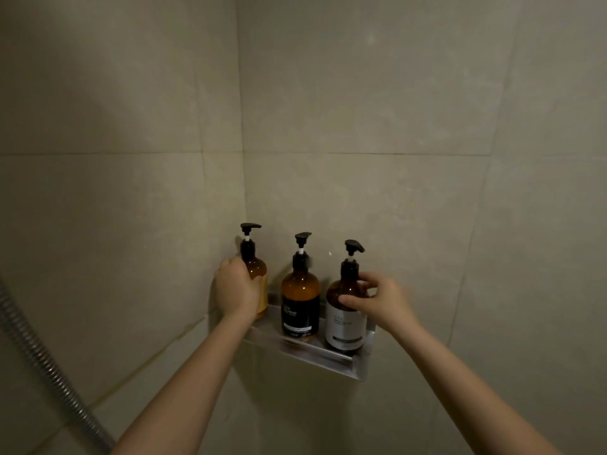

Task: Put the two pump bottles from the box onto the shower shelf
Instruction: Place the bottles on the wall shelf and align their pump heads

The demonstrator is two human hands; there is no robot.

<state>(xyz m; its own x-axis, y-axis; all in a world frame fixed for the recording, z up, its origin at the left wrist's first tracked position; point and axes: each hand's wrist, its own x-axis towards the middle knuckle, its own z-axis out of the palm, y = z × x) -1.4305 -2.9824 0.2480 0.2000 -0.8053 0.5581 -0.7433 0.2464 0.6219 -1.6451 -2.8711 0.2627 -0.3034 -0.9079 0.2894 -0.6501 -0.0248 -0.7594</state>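
Three amber pump bottles with black pumps stand upright on a metal shower shelf [315, 351] fixed in the tiled corner. My left hand [237, 289] wraps around the left bottle [257, 267], which has a yellow label mostly hidden by the hand. The middle bottle [300, 298] carries a black label and nothing touches it. My right hand [381, 300] holds the shoulder of the right bottle [345, 310], with thumb and fingers on it; this bottle has a white label. The box is not in view.
Beige tiled walls meet in a corner behind the shelf. A ribbed metal shower hose [42, 359] runs down the lower left. The shelf has a raised front lip.
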